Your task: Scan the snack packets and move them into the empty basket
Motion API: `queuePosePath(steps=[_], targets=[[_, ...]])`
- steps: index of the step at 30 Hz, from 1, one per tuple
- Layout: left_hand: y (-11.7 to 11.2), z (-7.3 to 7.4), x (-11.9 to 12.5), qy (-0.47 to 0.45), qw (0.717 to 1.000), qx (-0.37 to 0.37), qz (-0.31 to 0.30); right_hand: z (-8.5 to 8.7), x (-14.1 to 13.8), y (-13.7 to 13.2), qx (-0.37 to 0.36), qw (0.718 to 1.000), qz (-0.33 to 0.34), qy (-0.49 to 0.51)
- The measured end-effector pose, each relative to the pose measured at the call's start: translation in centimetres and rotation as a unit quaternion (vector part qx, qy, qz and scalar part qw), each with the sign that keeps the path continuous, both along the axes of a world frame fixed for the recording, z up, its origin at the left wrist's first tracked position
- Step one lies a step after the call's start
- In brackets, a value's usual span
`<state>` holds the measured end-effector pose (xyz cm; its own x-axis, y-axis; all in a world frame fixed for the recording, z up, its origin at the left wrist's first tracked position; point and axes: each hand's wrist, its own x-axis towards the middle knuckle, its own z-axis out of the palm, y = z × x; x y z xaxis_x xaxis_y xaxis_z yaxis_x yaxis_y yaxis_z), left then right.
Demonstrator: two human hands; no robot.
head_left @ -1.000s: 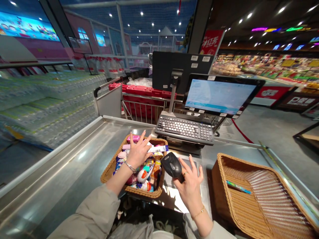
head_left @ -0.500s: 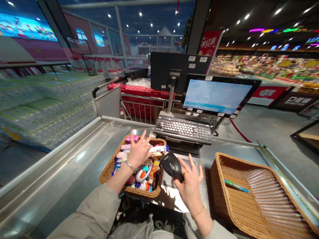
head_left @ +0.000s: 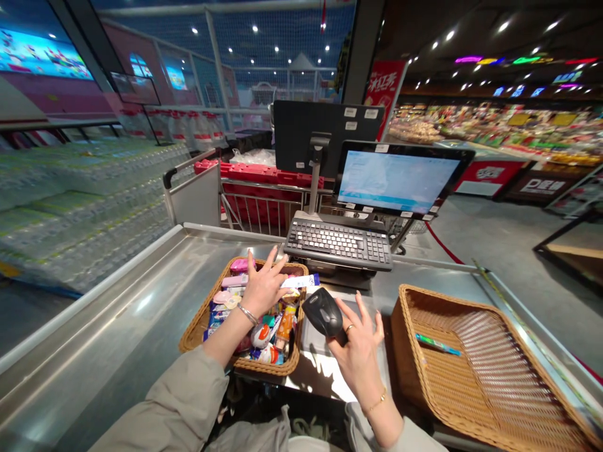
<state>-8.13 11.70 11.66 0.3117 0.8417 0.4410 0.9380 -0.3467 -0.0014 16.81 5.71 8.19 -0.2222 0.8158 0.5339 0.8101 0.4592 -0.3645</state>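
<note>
2 bare hands over the metal counter [head_left: 117, 314], apart from each other, each busy. Left hand [head_left: 261, 292] is over the left basket [head_left: 192, 340], fingers spread, thumb and index apparently pinching a white packet [head_left: 300, 281] with a purple end; exact grip partly hidden. Right hand [head_left: 360, 351] grips the black scanner [head_left: 323, 312] between thumb and index, other fingers lifted; its head is just beside the basket's right rim, near the packet, can't tell if touching. Changed vs 1 s ago: view swings right, hands shift right relative to the counter, and the packet's purple end now juts well past the basket's right rim. Judgement: packet is coming clear of the other goods, free end out by the scanner; spacing between these 2 looks unchanged. Left basket, by the counter's near edge, holds mixed wrapped goods, incl. a white-and-orange egg [head_left: 260, 336] and an orange bottle [head_left: 285, 328]. Right basket [head_left: 452, 389], toward the counter's right end, holds 1 green-and-blue stick [head_left: 438, 344] near its left wall. Keyboard [head_left: 339, 243] at the far edge, lit screen [head_left: 396, 180] behind; text unreadable.
</note>
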Motion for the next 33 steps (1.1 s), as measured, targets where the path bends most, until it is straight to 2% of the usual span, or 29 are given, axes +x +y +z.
queuePosePath(steps=[9,16,33], targets=[[0.5,0.3,1.2,0.005,1.0,-0.002,-0.009,0.1,0.7,-0.3,0.001,1.0,-0.011,0.002],[1.6,0.3,2.7,0.006,0.999,0.007,-0.032,-0.1,2.1,-0.3,0.02,0.998,-0.051,0.021],[4.9,1.7,10.0,0.014,0.987,0.051,-0.155,-0.6,8.8,-0.4,0.05,0.978,-0.197,0.047]])
